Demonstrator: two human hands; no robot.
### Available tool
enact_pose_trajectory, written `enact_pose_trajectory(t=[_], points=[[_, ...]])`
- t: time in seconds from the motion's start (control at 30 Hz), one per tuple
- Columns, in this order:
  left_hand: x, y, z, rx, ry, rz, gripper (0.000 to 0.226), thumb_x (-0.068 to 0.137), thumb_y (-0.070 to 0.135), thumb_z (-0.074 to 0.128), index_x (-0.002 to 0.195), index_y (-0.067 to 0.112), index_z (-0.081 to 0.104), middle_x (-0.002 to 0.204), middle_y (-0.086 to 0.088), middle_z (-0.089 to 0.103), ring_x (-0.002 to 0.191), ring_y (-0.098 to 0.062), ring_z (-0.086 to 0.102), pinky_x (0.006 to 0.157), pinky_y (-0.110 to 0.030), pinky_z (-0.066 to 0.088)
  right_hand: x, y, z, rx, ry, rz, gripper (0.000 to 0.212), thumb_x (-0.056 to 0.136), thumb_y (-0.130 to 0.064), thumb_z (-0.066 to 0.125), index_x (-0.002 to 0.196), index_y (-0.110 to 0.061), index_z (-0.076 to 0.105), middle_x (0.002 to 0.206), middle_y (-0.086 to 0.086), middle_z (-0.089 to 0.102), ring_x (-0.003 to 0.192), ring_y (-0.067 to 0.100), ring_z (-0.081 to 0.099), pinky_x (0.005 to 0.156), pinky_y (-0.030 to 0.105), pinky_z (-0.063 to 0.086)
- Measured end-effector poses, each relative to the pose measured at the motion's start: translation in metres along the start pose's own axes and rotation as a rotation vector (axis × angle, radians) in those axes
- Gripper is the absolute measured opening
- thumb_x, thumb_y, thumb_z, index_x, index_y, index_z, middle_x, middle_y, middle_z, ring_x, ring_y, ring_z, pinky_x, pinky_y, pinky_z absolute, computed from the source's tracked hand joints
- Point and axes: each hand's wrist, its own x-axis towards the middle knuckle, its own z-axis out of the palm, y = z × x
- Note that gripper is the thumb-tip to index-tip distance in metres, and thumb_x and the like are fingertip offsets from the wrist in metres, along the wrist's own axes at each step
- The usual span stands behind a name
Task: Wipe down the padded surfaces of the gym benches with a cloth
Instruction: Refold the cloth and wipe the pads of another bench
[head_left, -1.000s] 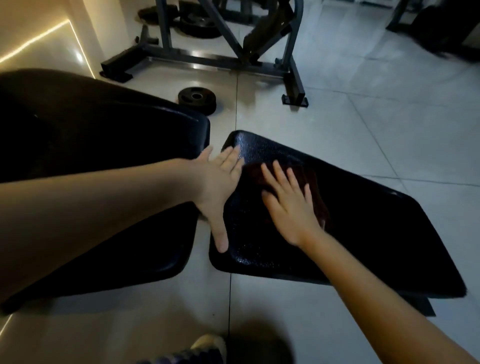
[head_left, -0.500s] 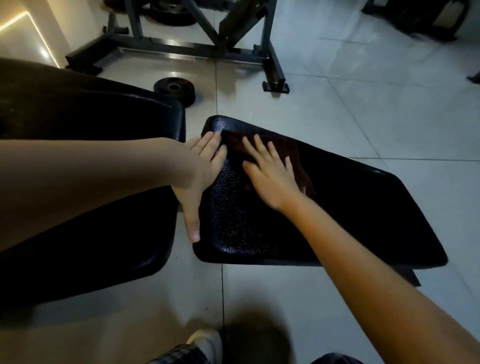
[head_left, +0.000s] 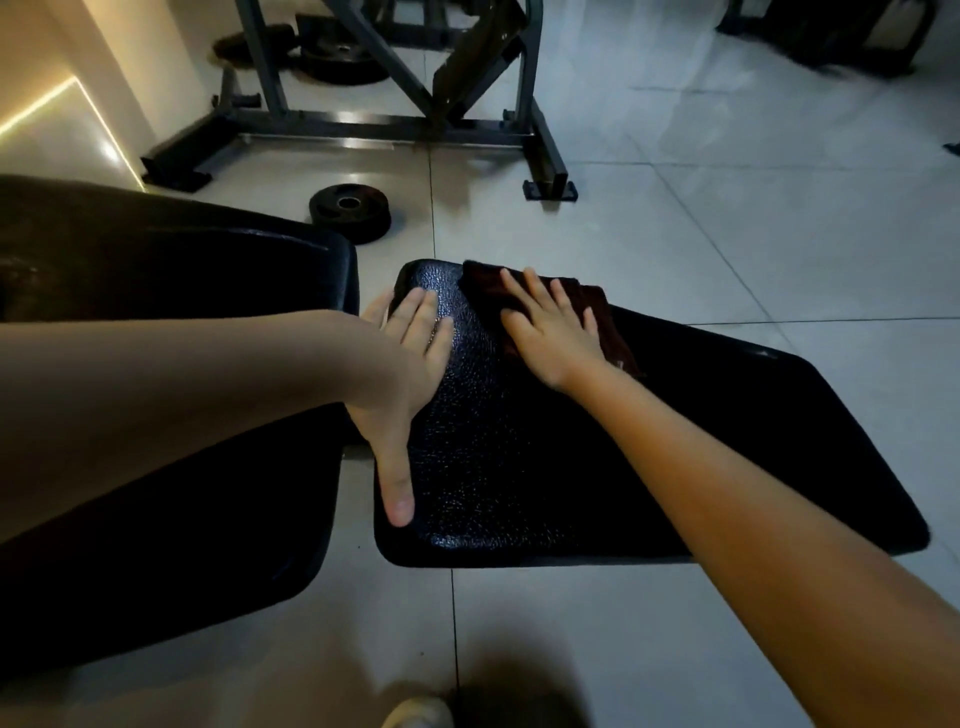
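A pale shoe toe (head_left: 415, 712) shows at the bottom edge on the grey tiled floor (head_left: 727, 234). Just beyond it lie 2 black padded surfaces with a narrow gap between them: a large back pad (head_left: 156, 270) on the left and a textured seat pad (head_left: 519, 467) on the right.

The left hand (head_left: 410, 364) lies flat and relaxed on the seat pad's left edge. Its thumb points back along that edge, its fingers are straight, and it holds nothing. The right hand (head_left: 550, 332) presses down with its fingers spread and straight on a dark brown cloth (head_left: 602, 317). The cloth lies on the seat pad against its far edge, near the far-left corner.

A single black weight plate (head_left: 349, 213) lies on the floor beyond the pads, near the back pad's far corner. Farther off stands a grey steel frame (head_left: 395, 124), with more plates (head_left: 337, 57) behind it.

1.0 s ago the cloth and right hand were nearer the middle of the seat pad. They have since slid up to its far edge, while the left hand has kept its place on the left edge.
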Motion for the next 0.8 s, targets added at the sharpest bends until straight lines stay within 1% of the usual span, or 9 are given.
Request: enact_pose_trajectory(t=[0.03,0.07,0.1,0.23,0.4,0.47,0.57,0.67,0.8], points=[[-0.002,0.0,-0.003,0.069,-0.091,0.012,0.137,0.072,0.058,0.074,0.147,0.0,-0.025,0.153,-0.026,-0.029,0.145,-0.037,-0.024,0.118,-0.051,-0.013,0.011,-0.001,-0.002,0.007,0.001,0.011,0.052,0.101,-0.043,0.025,0.151,-0.045,0.01,0.162,-0.012,-0.002,0.149,0.014,-0.006,0.117,0.051,-0.008],[-0.004,-0.002,-0.007,0.133,-0.182,0.048,0.16,0.051,0.068,0.08,0.144,0.001,-0.031,0.15,-0.028,-0.034,0.143,-0.038,-0.027,0.118,-0.052,-0.012,0.019,-0.004,-0.004,0.009,-0.001,0.019,0.052,0.101,-0.043,0.024,0.151,-0.044,0.011,0.162,-0.011,-0.001,0.149,0.015,-0.006,0.117,0.051,-0.008],[-0.01,-0.004,-0.015,0.15,-0.259,0.084,0.169,0.041,0.073,0.08,0.141,0.002,-0.036,0.147,-0.03,-0.038,0.141,-0.039,-0.03,0.117,-0.052,-0.013,0.024,-0.006,-0.005,0.012,-0.007,0.024,0.052,0.101,-0.042,0.024,0.151,-0.043,0.011,0.162,-0.01,-0.001,0.149,0.017,-0.006,0.117,0.052,-0.008],[-0.012,-0.005,-0.026,0.067,-0.312,0.141,0.174,0.035,0.078,0.078,0.134,0.008,-0.046,0.14,-0.029,-0.047,0.137,-0.039,-0.038,0.117,-0.053,-0.013,0.012,-0.003,-0.002,0.031,-0.034,0.003,0.053,0.101,-0.041,0.025,0.152,-0.041,0.01,0.162,-0.01,-0.002,0.149,0.017,-0.007,0.116,0.05,-0.009],[-0.012,-0.012,-0.025,-0.011,-0.331,0.215,0.175,0.006,0.087,0.061,0.125,0.03,-0.055,0.137,-0.014,-0.057,0.13,-0.035,-0.048,0.117,-0.056,-0.011,-0.059,0.017,0.001,0.011,-0.035,-0.115,0.054,0.102,-0.039,0.03,0.151,-0.042,0.01,0.161,-0.015,-0.004,0.148,0.011,-0.008,0.116,0.045,-0.009],[-0.011,-0.012,-0.023,-0.007,-0.318,0.274,0.172,0.016,0.086,0.069,0.122,0.031,-0.055,0.137,-0.011,-0.057,0.129,-0.033,-0.049,0.114,-0.055,-0.019,-0.099,0.027,0.003,0.007,-0.052,-0.165,0.054,0.102,-0.039,0.03,0.151,-0.042,0.008,0.16,-0.017,-0.007,0.147,0.009,-0.011,0.116,0.043,-0.011],[-0.008,-0.013,-0.018,-0.029,-0.281,0.33,0.169,0.029,0.079,0.078,0.124,0.029,-0.053,0.137,-0.008,-0.057,0.127,-0.03,-0.051,0.102,-0.046,-0.027,-0.13,0.036,0.007,0.003,-0.043,-0.166,0.058,0.093,-0.048,0.019,0.149,-0.047,0.004,0.158,-0.022,-0.01,0.146,0.006,-0.016,0.117,0.039,-0.014],[-0.006,-0.014,-0.017,-0.047,-0.254,0.328,0.168,0.026,0.08,0.078,0.115,0.032,-0.056,0.131,-0.003,-0.06,0.124,-0.027,-0.052,0.101,-0.046,-0.027,-0.102,0.03,0.008,-0.005,0.018,-0.122,0.055,0.096,-0.049,0.02,0.149,-0.047,0.007,0.159,-0.022,-0.005,0.147,0.007,-0.011,0.117,0.043,-0.01],[-0.004,-0.014,-0.014,-0.048,-0.275,0.328,0.173,0.026,0.081,0.077,0.132,0.026,-0.049,0.136,-0.004,-0.058,0.127,-0.028,-0.051,0.101,-0.046,-0.027,-0.031,0.023,0.001,0.017,0.014,-0.013,0.052,0.102,-0.042,0.026,0.151,-0.044,0.011,0.161,-0.016,-0.002,0.148,0.011,-0.007,0.117,0.047,-0.008]])
